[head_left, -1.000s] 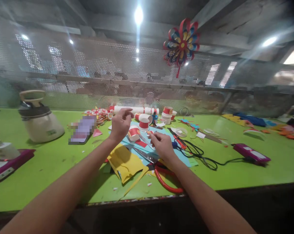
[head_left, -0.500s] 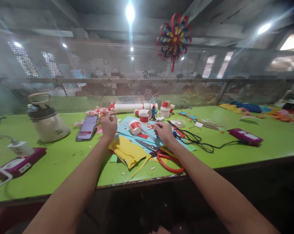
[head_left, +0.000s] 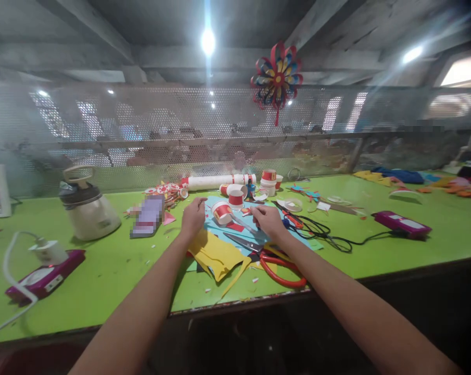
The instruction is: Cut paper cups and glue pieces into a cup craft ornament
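Observation:
Over the left edge of the light-blue paper (head_left: 215,229), my left hand (head_left: 193,217) is closed with fingertips together; whatever they pinch, if anything, is hidden. My right hand (head_left: 267,221), over the paper's right side, is also closed in a pinch near a small red-and-white scrap (head_left: 246,211); I cannot make out what it holds. Between the hands are a tilted red-and-white paper cup (head_left: 221,212) and an upright one (head_left: 236,199). Below them lie yellow paper (head_left: 218,258) and large scissors with red handles (head_left: 284,276), partly under my right forearm.
A phone (head_left: 147,217) and a pale jug (head_left: 92,216) stand to the left, near a purple power strip (head_left: 69,263). Black cable (head_left: 325,232) runs right to another purple strip (head_left: 401,225). A long white roll (head_left: 212,182) and stacked cups (head_left: 268,182) are behind.
The view has shifted, so the table sits lower and further right in it. My left hand has moved slightly closer to the cups; my right hand keeps its pinch in nearly the same place.

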`<move>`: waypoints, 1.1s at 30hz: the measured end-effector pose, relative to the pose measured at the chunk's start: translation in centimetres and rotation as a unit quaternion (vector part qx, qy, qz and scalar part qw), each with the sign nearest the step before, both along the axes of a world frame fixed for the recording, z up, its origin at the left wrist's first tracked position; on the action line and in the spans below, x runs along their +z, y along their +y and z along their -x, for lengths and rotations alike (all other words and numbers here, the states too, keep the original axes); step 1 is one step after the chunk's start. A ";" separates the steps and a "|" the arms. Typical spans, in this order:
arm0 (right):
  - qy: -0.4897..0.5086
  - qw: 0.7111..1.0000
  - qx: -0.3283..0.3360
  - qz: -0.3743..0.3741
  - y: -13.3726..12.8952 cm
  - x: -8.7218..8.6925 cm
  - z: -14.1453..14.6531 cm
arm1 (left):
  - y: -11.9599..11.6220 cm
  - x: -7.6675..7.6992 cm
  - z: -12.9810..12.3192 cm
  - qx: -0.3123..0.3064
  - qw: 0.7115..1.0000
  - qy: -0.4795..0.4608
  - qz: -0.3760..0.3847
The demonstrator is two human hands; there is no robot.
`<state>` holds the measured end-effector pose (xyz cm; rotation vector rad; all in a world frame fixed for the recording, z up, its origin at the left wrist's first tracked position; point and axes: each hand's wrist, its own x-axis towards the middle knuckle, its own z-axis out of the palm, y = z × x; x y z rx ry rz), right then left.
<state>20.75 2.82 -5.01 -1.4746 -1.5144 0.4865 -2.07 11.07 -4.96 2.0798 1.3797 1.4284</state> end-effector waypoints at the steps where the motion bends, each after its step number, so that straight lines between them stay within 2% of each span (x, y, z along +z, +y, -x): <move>1: -0.003 1.000 -0.002 -0.002 0.1 0.0 -0.1 | -0.1 -0.2 -0.1 -0.006 1.000 0.008 0.003; 4: -0.015 1.000 -0.011 -0.016 0.1 -0.1 -0.2 | -0.3 -0.4 -0.3 -0.006 1.000 0.024 0.001; 11: -0.039 0.997 -0.020 -0.061 -0.1 0.3 0.0 | 0.2 -0.1 0.1 0.043 0.997 0.030 -0.052; 18: -0.044 0.996 -0.035 -0.064 0.2 0.0 -0.6 | 1.0 0.0 0.6 0.070 0.996 0.018 -0.043; 23: -0.020 0.994 -0.029 -0.103 0.7 -0.1 -0.5 | 2.1 -0.7 0.5 0.075 0.996 0.005 -0.044; 33: 0.005 0.989 -0.011 -0.146 0.5 0.2 -0.2 | 2.1 -0.9 0.7 0.076 0.995 0.016 -0.054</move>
